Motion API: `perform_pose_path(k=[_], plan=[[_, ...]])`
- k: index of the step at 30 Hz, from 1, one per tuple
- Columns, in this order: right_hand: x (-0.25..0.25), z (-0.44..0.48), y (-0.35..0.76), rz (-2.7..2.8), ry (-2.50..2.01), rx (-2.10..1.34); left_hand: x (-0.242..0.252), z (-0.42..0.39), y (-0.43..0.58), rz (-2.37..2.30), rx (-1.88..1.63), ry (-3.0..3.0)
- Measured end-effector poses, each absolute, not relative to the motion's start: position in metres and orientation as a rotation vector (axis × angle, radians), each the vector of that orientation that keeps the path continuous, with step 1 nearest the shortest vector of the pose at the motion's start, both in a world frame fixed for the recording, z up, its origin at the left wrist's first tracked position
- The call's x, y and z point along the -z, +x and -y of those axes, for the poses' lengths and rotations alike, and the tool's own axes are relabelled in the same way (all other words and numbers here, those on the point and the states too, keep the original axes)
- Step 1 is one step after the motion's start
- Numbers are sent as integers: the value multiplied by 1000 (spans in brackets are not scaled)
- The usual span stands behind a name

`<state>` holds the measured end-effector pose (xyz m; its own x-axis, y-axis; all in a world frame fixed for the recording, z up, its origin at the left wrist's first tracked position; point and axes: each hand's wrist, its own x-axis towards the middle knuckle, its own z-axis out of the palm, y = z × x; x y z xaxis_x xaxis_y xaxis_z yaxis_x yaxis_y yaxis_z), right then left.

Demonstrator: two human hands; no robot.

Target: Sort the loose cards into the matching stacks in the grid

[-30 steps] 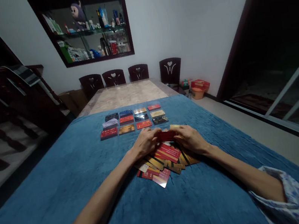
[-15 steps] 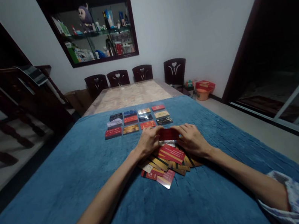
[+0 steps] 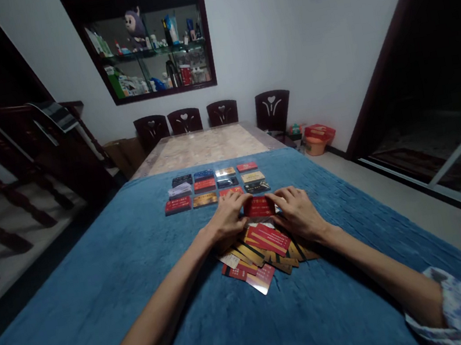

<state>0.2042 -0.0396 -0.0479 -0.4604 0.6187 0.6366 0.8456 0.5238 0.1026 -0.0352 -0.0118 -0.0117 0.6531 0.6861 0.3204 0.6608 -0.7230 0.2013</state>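
Observation:
Between my two hands is a stack of red cards (image 3: 259,208) with pale print on its face, tilted up toward me. My left hand (image 3: 229,215) grips its left end, fingers on top and thumb below. At the right end my right hand (image 3: 298,211) is closed on the same stack. Beneath and in front of the hands lies a loose, fanned pile of red and gold cards (image 3: 270,239). Nearest me, a pinkish card (image 3: 261,280) sticks out of the pile. Whether the held stack touches the pile is hidden.
Beyond my hands, several card stacks stand in rows, among them a red stack (image 3: 178,205), a gold stack (image 3: 204,200) and a white stack (image 3: 179,190). A blue cloth (image 3: 111,281) covers the near table; bare marble tabletop (image 3: 208,145) lies behind. Dark chairs (image 3: 223,113) line the far end.
The held card stack has tipped so that its printed red face shows more. Both hands keep their grip in nearly the same place. The whole view has shifted slightly.

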Motion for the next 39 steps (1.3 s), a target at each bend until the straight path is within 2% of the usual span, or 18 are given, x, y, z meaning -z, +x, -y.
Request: perform_pose_path(k=[9,20,39], plan=[[35,38,198,2359,-1291,539,7,11,-39,-1222,-396,2903],[5,23,177,2564,-1411,445,-3,7,-57,-1249,-372,2931],[-40,-40,118,2708,-1435,266,-35,-41,-104,-1517,-167,2943]])
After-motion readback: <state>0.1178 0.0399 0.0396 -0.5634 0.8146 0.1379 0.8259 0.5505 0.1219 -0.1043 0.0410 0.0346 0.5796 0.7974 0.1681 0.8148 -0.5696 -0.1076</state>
